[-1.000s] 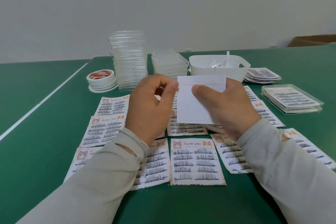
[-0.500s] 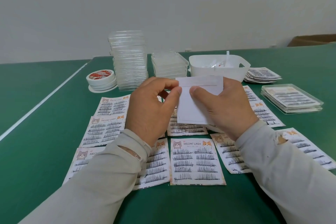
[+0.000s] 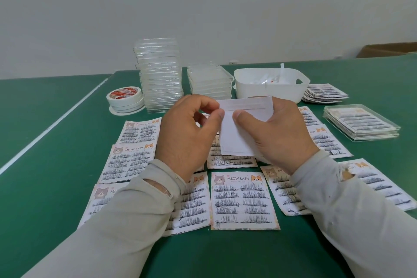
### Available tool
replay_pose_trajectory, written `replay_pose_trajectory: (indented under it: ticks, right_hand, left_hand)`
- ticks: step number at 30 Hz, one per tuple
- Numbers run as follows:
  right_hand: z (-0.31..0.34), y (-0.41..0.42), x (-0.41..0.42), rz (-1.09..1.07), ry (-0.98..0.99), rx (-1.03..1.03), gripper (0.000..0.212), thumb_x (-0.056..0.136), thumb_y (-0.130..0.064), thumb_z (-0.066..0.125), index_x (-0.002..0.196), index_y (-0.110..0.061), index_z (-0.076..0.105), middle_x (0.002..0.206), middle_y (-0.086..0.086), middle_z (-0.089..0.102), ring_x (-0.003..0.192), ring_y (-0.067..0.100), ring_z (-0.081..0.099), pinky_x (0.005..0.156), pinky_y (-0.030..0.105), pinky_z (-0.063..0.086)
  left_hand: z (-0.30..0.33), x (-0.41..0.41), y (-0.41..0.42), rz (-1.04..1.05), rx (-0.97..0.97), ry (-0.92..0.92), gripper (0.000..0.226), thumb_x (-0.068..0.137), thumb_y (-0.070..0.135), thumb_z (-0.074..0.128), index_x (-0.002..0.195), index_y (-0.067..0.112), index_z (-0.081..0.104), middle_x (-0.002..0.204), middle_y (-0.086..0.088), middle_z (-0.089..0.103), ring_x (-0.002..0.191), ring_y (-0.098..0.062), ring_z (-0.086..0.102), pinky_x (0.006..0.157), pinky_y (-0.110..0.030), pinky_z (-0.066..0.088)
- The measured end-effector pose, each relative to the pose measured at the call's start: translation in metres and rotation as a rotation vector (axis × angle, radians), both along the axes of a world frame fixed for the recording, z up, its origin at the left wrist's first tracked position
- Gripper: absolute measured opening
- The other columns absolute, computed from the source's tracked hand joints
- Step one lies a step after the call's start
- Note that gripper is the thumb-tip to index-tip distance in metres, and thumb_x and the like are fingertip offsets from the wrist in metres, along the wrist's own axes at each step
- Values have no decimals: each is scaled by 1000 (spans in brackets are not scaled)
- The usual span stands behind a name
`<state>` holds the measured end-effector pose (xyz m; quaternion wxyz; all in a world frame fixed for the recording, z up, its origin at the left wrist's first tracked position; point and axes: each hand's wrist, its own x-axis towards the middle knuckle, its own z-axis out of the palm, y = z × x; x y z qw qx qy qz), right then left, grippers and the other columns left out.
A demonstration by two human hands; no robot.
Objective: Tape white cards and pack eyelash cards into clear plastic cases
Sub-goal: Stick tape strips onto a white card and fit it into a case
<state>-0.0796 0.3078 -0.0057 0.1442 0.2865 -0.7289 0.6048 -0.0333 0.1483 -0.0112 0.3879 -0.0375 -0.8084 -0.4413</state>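
Observation:
A white card (image 3: 234,137) with a strip of tape across its top is held upright above the table. My right hand (image 3: 275,133) grips its right side with the thumb on the front face. My left hand (image 3: 189,133) pinches the card's upper left edge, at the end of the tape strip, between thumb and forefinger. Several printed eyelash cards (image 3: 243,201) lie face up on the green table (image 3: 45,187) beneath my hands. Two stacks of clear plastic cases (image 3: 159,74) stand behind them.
Rolls of tape (image 3: 125,99) are stacked at the back left. A white bin (image 3: 270,88) holding scraps stands at the back right, with a pile of eyelash cards (image 3: 325,95) beside it. Packed clear cases (image 3: 361,122) lie at the right. A white line crosses the table on the left.
The card has tilted and shifted slightly left and down. My left thumb and forefinger have closed onto its upper left edge; my right thumb has slid inward across the face.

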Motion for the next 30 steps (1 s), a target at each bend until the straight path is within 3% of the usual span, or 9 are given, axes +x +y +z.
replay_pose_trajectory:
  ticks: [7,10,16,22,30]
  right_hand:
    - [-1,0,0,7,-55,-62,20,89,-11,75,83,-30,73,84,-22,75,77,-4,70,68,11,52]
    - [-1,1,-1,8,-57,-72,21,89,-11,74,80,-29,72,90,-22,75,77,-3,71,69,11,54]
    - [-1,2,-1,21,-45,-43,23,90,-10,74,82,-32,71,78,-28,73,77,-6,70,68,8,50]
    - [1,0,5,-23,46,81,27,90,-14,73,85,-40,67,71,-39,65,78,-15,64,68,1,43]
    - [-2,-5,10,-152,103,186,12,91,-21,69,97,-31,75,83,-22,70,83,0,67,73,12,49]
  left_hand:
    - [-1,-1,0,-7,37,-31,20,89,16,73,79,30,64,78,14,66,70,3,58,64,-7,44]
    - [-1,-1,1,-10,86,-24,24,89,12,72,81,34,64,85,20,66,69,4,57,64,-8,45]
    - [0,2,1,12,36,0,17,90,20,74,84,35,68,81,20,68,72,4,60,67,-6,45]
    - [0,1,-2,59,-136,-25,11,95,25,67,86,32,66,83,17,63,78,-4,59,67,-10,44]
    - [-1,-1,2,27,-160,-112,19,96,17,59,79,26,55,76,11,56,69,-3,49,60,-14,37]
